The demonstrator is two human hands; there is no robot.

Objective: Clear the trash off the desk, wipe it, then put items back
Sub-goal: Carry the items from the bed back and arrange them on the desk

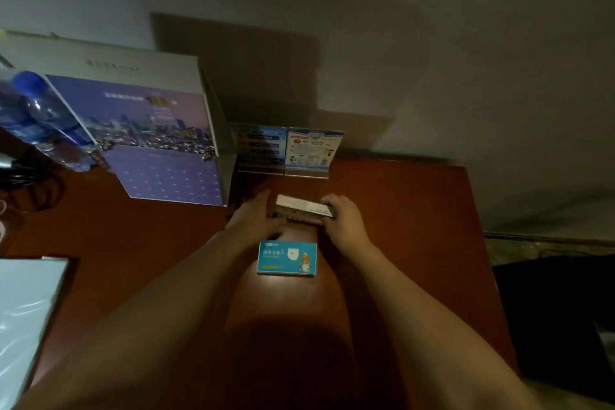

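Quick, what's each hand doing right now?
Left hand: open, fingers flat against the small stack of flat boxes.
Right hand: gripping that stack's right end.

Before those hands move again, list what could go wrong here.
1. The stack of small boxes is held only at its ends by the left hand and right hand; the middle ones could slip out.
2. Pushed back, it may topple the upright leaflet stands.
3. A wrist could nudge the teal box.

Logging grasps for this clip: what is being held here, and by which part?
A small stack of flat boxes, held at its two short ends: right hand curls over the right end, left hand presses the left end. The blue box lies untouched.
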